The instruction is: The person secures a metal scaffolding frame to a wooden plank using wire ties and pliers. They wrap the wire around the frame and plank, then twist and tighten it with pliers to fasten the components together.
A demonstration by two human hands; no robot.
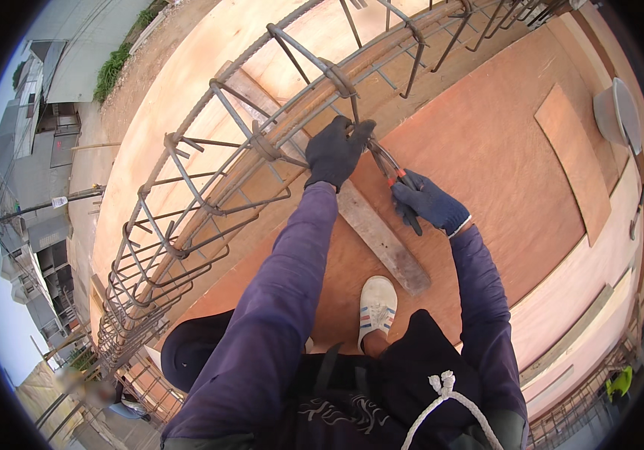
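Observation:
A pair of pincers [386, 159] with red and black handles is in my gloved right hand [428, 202], its fingers closed round the grips. The jaws reach up and left to the fingertips of my left hand [334, 154], also in a dark glove. That hand is bent in a pinch at the near side of a long steel rebar cage [268, 145]. Whatever lies between its fingertips is too small to make out. Beneath both hands, a worn wooden board [383, 238] slants across the reddish plywood deck [479, 161].
A loose plywood strip [573, 161] and a grey bucket [616, 112] lie to the right. Bent bar ends stick out along the cage. My shoe [377, 306] stands on the deck beside the board. Houses [48, 225] and a dirt road show far left.

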